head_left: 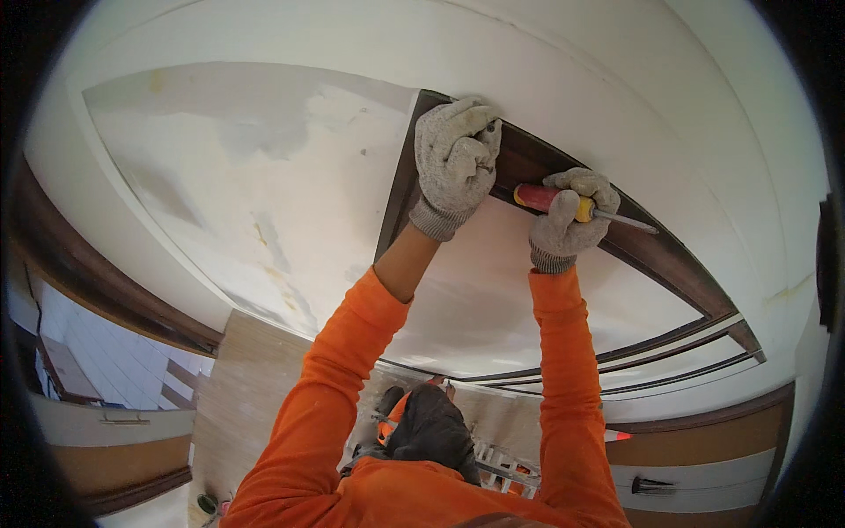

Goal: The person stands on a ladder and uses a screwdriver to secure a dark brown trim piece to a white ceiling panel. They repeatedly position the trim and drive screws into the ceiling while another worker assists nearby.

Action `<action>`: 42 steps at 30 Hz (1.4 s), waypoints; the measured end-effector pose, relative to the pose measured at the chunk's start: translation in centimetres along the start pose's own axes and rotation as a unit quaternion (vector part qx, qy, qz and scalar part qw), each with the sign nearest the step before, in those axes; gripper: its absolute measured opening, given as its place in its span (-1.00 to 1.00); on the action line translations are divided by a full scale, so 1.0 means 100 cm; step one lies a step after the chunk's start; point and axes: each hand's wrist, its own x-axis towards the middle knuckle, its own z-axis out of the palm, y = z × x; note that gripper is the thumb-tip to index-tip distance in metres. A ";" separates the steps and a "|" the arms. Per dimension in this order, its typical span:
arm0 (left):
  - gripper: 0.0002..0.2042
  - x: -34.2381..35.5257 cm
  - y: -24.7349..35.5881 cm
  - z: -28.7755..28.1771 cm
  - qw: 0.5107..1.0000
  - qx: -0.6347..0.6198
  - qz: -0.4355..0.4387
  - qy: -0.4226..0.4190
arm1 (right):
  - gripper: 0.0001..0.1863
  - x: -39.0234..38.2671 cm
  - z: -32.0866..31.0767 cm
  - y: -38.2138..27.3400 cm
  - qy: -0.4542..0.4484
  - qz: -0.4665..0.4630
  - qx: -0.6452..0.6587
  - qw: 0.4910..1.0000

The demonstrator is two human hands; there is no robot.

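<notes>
We face a patchy white panel (290, 167) with a dark brown frame (531, 157) against it. Our gloved left hand (456, 163) is at the frame's upper corner, fingers curled; we cannot tell whether they pinch anything. Our gloved right hand (556, 232) grips a screwdriver (584, 209) by the frame's upper strip, shaft pointing right.

Grey-gloved left hand (456, 163) is held, fingers curled, at the corner of a dark-brown frame (656, 255) | red-and-yellow screwdriver (534, 196) is gripped by gloved right hand (563, 233), shaft pointing right | patchy white panel (264, 176) is seen at left
</notes>
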 end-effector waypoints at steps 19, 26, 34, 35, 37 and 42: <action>-0.75 0.002 -0.009 -0.007 0.999 -0.016 0.010 -0.036 | -0.50 0.064 -0.012 -0.092 -0.303 0.387 -0.137 0.860; -0.80 -0.006 -0.009 -0.009 0.998 -0.027 0.007 -0.050 | -0.36 0.127 -0.021 -0.159 -0.542 0.262 -0.394 0.695; -0.84 -0.004 -0.010 -0.011 0.999 0.000 -0.001 -0.034 | -0.60 0.168 0.005 -0.182 -0.594 -0.017 -0.453 0.665; -0.87 -0.005 -0.011 -0.010 0.999 -0.006 -0.002 -0.041 | -0.57 0.170 0.008 -0.185 -0.611 -0.045 -0.435 0.660; -0.85 -0.007 -0.010 -0.005 1.000 -0.002 0.004 -0.030 | -0.53 0.177 0.016 -0.197 -0.644 -0.088 -0.437 0.621; -0.82 -0.012 -0.013 -0.007 0.999 0.041 0.013 -0.013 | -0.48 0.170 0.026 -0.211 -0.623 -0.170 -0.508 0.570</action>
